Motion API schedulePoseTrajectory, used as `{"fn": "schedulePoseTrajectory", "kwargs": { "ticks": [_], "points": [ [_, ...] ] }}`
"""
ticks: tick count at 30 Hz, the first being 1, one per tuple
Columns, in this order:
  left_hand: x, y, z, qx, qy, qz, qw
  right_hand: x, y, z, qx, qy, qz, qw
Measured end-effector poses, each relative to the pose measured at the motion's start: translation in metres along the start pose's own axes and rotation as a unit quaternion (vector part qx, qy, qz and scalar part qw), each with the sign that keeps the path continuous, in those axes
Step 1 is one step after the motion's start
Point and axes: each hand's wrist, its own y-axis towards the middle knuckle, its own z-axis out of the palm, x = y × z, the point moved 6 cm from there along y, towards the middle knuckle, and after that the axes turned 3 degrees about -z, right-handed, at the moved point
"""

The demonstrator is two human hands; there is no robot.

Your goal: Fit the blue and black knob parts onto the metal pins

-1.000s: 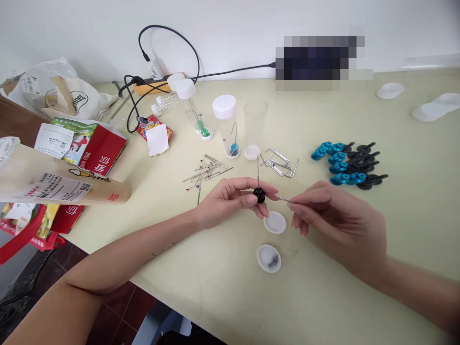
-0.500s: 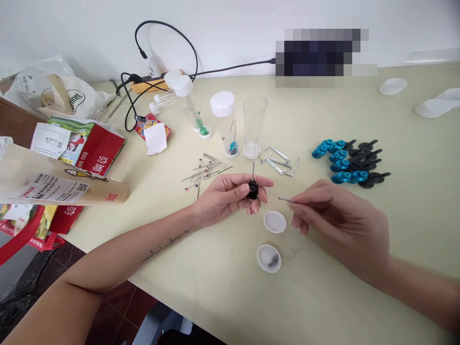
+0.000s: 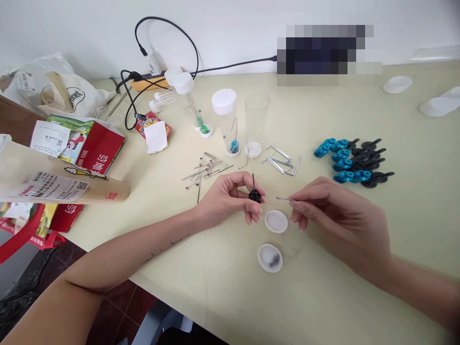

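Two hands [image 3: 332, 215], one black knob [image 3: 254, 196], one thin metal stick [image 3: 283, 198], two small white dishes [image 3: 276, 221], three standing lidded tubes [image 3: 224, 103], one open tube [image 3: 257, 117], three white discs [image 3: 397, 84], one drink cup [image 3: 53, 179], one power strip [image 3: 145, 85]; pins [image 3: 207, 168] too tangled to count

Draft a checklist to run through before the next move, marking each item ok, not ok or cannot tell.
1. Left hand grips the black piece: ok.
2. Right hand holds the thin metal pin: ok.
3. Thin metal pin clear of the black piece: ok, a gap shows.
4. Small metal bits inside the nearer white dish: ok.
5. Rightmost clear tube capped on top: not ok, its top is uncovered.
6. Metal rod firmly seated in the black piece: cannot tell.
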Motion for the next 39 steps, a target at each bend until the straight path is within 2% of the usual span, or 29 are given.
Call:
{"fn": "schedulePoseTrajectory", "kwargs": {
  "ticks": [5, 13, 22, 39],
  "points": [
    [-0.001, -0.001, 0.003, 0.003, 0.036, 0.0, 0.999, 0.0, 0.0, -0.001, 0.003, 0.005, 0.003, 1.0],
    [0.0, 0.0, 0.004, 0.026, 0.0, 0.004, 1.0, -0.006, -0.002, 0.0, 0.007, -0.021, 0.033, 0.999],
    [0.002, -0.001, 0.002, 0.0, 0.018, -0.007, 1.0, -0.001, -0.004, 0.0, 0.005, -0.077, -0.01, 0.997],
    [0.002, -0.002, 0.007, 0.023, 0.033, 0.008, 0.999, 0.006, -0.004, 0.002, 0.013, -0.136, -0.07, 0.988]
  ]
}}
